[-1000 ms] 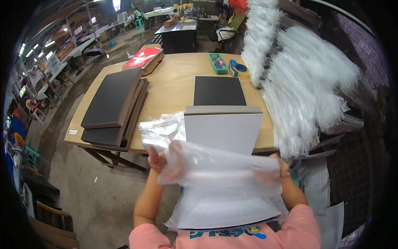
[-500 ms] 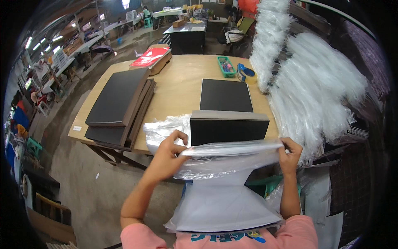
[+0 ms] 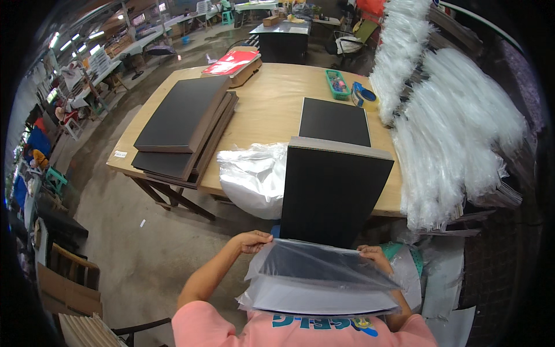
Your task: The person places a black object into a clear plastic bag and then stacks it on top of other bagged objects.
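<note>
Close to my body, a clear plastic bag (image 3: 329, 263) is stretched between my two hands. My left hand (image 3: 254, 241) pinches its far left corner, and my right hand (image 3: 377, 254) grips the far right corner. Through the film, a dark surface and a whitish sheet show. Just beyond my hands, a thick stack of black boards (image 3: 335, 185) with a pale grey edge stands tilted at the table's near edge. Its lower end is hidden behind the bag. A crumpled pile of clear plastic (image 3: 254, 179) hangs over the table edge to its left.
The wooden table (image 3: 266, 110) holds a tall stack of black boards (image 3: 179, 115), a red-topped pile (image 3: 232, 62), another black board (image 3: 332, 120), a green basket (image 3: 337, 85) and tape rolls (image 3: 364, 96). Heaps of plastic bags (image 3: 457, 127) crowd the right side.
Both hands have pulled the plastic bag toward my body, away from the table. More of the tilted black stack's face is now uncovered. The view has shifted slightly.
</note>
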Tool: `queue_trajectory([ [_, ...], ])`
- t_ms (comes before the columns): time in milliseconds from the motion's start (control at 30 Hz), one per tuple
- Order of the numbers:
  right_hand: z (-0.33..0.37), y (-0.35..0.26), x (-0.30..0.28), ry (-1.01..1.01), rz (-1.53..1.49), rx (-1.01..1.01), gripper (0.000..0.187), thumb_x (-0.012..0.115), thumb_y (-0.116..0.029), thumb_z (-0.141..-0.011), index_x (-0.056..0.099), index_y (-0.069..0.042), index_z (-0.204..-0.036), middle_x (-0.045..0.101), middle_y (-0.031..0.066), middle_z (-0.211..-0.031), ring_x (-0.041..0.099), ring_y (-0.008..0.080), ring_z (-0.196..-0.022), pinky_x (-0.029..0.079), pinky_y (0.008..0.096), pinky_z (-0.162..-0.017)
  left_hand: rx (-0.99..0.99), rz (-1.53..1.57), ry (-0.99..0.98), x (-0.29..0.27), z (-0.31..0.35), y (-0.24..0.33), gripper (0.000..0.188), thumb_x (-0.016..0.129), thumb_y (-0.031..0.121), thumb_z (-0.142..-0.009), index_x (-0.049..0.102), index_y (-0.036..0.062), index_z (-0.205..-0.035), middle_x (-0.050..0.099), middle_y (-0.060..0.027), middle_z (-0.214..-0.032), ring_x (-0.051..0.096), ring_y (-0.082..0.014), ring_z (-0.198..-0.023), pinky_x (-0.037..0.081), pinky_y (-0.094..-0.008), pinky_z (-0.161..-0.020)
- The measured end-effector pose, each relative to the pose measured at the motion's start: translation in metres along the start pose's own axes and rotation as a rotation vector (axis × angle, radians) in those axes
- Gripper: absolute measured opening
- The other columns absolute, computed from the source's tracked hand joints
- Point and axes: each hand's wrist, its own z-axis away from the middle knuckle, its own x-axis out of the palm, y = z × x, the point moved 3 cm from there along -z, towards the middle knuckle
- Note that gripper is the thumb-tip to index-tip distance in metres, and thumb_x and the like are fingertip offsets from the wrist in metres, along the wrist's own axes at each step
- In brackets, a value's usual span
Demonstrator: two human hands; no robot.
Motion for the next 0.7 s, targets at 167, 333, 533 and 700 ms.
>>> queue_trajectory([
  [167,-0.049,0.071,-0.025,0.177,0.173,0.145,0.010,0.070,-0.007,-0.067,0.067,0.002,-0.070,0.064,0.0054,-0.071,0.056,0.0152,-0.063,0.042,0.0277,-0.060,0.085,-0.375,0.553,-0.038,-0.016,-0.013,0.025,0.072,0.025,-0.081,0.064,0.0037,-0.091,0.065,-0.0075,-0.075,0.063,-0.0158,-0.070,0.051,-0.0282,-0.061],
  [333,-0.067,0.113,-0.046,0.254,0.277,0.129,0.016,0.073,-0.012,-0.065,0.067,0.002,-0.068,0.064,0.0069,-0.065,0.058,0.0152,-0.061,0.045,0.0319,-0.058,1.256,-0.786,1.432,0.047,0.080,0.105,0.019,0.064,0.015,-0.085,0.062,0.0001,-0.096,0.056,-0.0135,-0.094,0.057,-0.0256,-0.081,0.046,-0.0345,-0.074],
  [533,-0.047,0.014,-0.023,0.049,1.072,0.087,0.033,0.078,-0.031,-0.065,0.067,-0.001,-0.070,0.065,0.0125,-0.067,0.064,0.0226,-0.064,0.048,0.0351,-0.061,1.184,-1.593,1.715,0.040,0.110,0.201,0.016,0.071,0.007,-0.074,0.063,0.0020,-0.087,0.049,-0.0127,-0.112,0.053,-0.0294,-0.093,0.044,-0.0358,-0.077],
  [700,-0.014,-0.164,0.081,-0.294,1.268,-0.274,0.033,0.076,-0.032,-0.070,0.065,-0.002,-0.074,0.062,0.0110,-0.071,0.062,0.0252,-0.065,0.048,0.0342,-0.061,1.255,-1.260,1.331,0.076,0.137,0.224,0.016,0.072,0.002,-0.070,0.058,0.0042,-0.077,0.057,-0.0115,-0.103,0.057,-0.0243,-0.095,0.046,-0.0351,-0.077],
])
